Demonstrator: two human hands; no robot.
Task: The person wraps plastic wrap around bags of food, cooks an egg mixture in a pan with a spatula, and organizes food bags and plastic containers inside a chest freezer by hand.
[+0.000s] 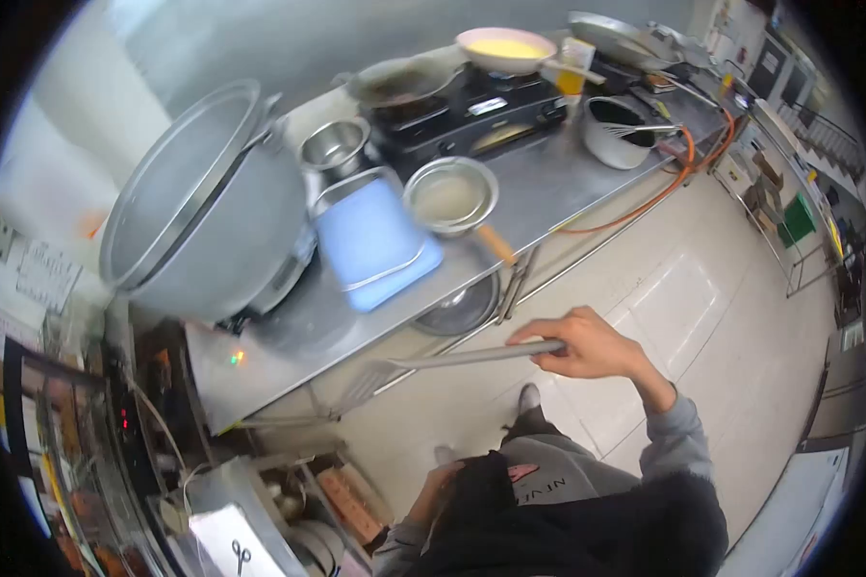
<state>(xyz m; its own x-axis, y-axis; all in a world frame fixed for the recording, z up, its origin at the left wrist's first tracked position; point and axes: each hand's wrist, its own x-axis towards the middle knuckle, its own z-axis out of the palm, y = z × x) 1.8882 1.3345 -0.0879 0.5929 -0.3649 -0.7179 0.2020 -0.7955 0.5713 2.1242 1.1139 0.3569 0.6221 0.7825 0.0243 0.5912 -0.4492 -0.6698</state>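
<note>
My right hand (595, 344) is closed around the handle end of a grey slotted spatula (471, 357). The spatula points left, its slotted head held over the floor in front of the metal table (308, 356). Low in the view, my left hand (439, 489) is beside the dark cloth at my body, and its fingers are mostly hidden. On the table's near side lie a blue cloth-like item (370, 236) on a metal tray and a strainer (452, 197) with a wooden handle (496, 245).
A large pot (226, 226) fills the table's left end. Behind are a gas stove (481, 120), a wok (404, 85) and a pink pan (506, 50) with yellow contents. A whisk (645, 128) rests in a white pot (614, 146). An orange hose (659, 197) runs along the edge.
</note>
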